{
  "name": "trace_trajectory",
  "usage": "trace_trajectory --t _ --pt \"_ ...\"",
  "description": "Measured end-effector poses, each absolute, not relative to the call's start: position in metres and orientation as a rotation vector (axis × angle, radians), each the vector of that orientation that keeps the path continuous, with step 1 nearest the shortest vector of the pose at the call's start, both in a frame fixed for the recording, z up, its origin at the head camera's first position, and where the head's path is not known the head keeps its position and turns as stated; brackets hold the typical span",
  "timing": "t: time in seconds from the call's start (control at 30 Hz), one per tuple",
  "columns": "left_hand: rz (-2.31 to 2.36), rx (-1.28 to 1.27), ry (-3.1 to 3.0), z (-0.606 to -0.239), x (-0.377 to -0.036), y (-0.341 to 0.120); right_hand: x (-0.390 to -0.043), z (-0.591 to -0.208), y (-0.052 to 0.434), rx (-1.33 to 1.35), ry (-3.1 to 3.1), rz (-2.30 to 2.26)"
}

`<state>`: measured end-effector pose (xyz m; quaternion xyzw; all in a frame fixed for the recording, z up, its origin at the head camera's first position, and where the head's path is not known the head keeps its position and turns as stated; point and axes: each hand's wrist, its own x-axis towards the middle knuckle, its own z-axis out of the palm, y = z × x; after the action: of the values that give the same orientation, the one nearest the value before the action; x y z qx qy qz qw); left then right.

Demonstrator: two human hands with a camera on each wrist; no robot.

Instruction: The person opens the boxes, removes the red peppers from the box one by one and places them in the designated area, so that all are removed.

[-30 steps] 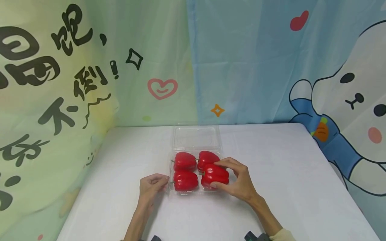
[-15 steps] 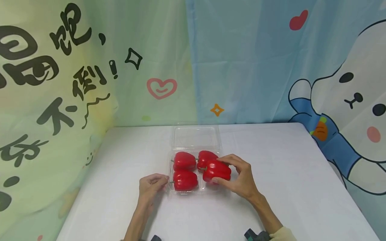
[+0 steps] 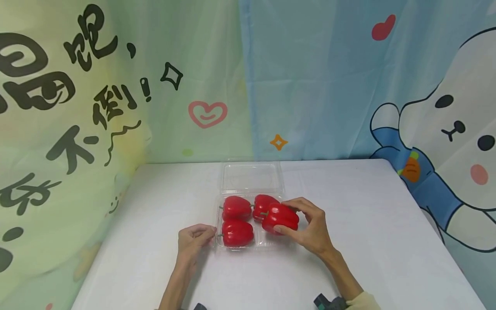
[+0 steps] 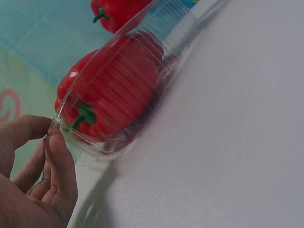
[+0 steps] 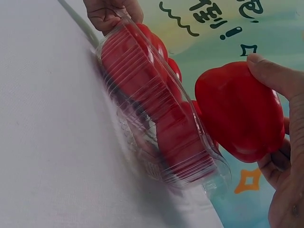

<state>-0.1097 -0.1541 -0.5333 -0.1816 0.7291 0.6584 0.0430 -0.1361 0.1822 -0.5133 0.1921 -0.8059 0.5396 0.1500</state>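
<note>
A clear plastic clamshell box (image 3: 267, 242) lies on the table with its lid (image 3: 252, 177) folded back. Three red bell peppers sit inside: one front left (image 3: 238, 233), one back left (image 3: 236, 208), one back right (image 3: 261, 204). My right hand (image 3: 310, 226) grips a fourth, a red bell pepper (image 5: 240, 111), between thumb and fingers; in the right wrist view it is raised above the box rim. My left hand (image 3: 196, 240) pinches the box's left rim, thumb and finger meeting on the plastic in the left wrist view (image 4: 40, 166).
The white table (image 3: 162, 193) spreads around the box on every side. Behind it hangs a printed curtain (image 3: 294, 77) with lettering, hearts and a cartoon animal.
My right hand has lifted the front right pepper up and slightly to the right, and more of the box floor shows under it. The left hand stays on the rim.
</note>
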Motion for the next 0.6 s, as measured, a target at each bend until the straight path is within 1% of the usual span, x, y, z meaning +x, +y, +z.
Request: trace_trajectory --t 0.6 --pt "2.005 -0.57 2.226 -0.5359 -0.1105 -0.1555 -0.1411 -0.5156 0.1869 0.458 -2.275 1.452"
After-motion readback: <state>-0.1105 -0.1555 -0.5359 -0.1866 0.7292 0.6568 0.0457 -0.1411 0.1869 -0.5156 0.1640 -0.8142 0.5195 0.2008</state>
